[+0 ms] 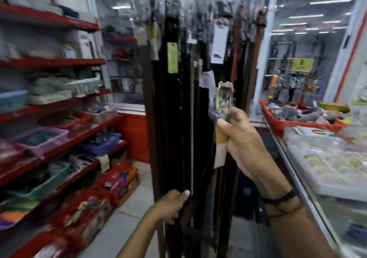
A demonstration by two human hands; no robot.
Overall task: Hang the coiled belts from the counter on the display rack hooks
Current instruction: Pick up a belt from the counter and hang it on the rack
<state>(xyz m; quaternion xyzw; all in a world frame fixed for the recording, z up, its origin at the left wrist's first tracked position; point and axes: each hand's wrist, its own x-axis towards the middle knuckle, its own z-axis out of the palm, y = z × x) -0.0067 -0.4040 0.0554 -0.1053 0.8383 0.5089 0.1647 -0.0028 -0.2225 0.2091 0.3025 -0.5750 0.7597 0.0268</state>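
A display rack [198,39] stands straight ahead, crowded with long black and brown belts hanging from its top hooks. My right hand [240,138] is raised in front of the rack and grips the buckle end of a belt [223,98], whose plastic-wrapped buckle sticks up above my fingers and whose yellow-and-white tag [220,150] hangs below. The strap of this belt runs down into my left hand [172,206], which is closed around it low at the rack's front. The picture is blurred by motion.
Red shelves [59,62] with baskets of goods line the left side. A glass counter [325,158] runs along the right, with a red tray [297,122] of items on it. Packaged goods sit on the floor at lower left.
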